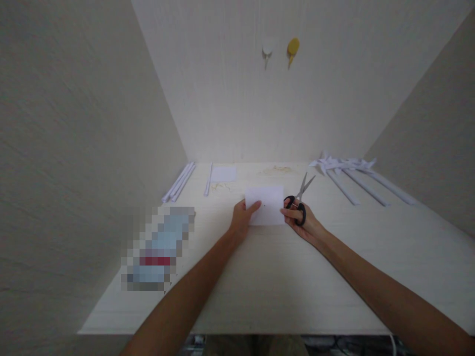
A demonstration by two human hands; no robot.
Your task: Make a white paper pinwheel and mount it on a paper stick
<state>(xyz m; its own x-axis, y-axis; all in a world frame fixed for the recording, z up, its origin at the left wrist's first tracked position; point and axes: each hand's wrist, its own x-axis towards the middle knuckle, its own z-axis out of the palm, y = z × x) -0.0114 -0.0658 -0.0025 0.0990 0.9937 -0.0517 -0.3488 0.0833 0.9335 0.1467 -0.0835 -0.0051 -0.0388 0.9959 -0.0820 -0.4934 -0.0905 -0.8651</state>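
Note:
Above the middle of the table, a square sheet of white paper (269,200) with a small dark dot near its centre is held between both hands. My left hand (244,216) grips its left edge, thumb on top. At the right edge, my right hand (299,218) pinches the paper near the lower corner. That same hand also carries a pair of scissors (300,198) with black handles hooked over the fingers. The scissor blades are spread and point up and away from me.
Finished-looking paper pinwheels (343,164) on white sticks lie at the back right. Rolled paper sticks (180,182) lie back left, near another stick (208,179) and a white paper square (223,173). Thin tan bits (278,169) are scattered behind. A blurred pale-blue item (163,247) sits left. Two hooks (293,47) hang on the wall.

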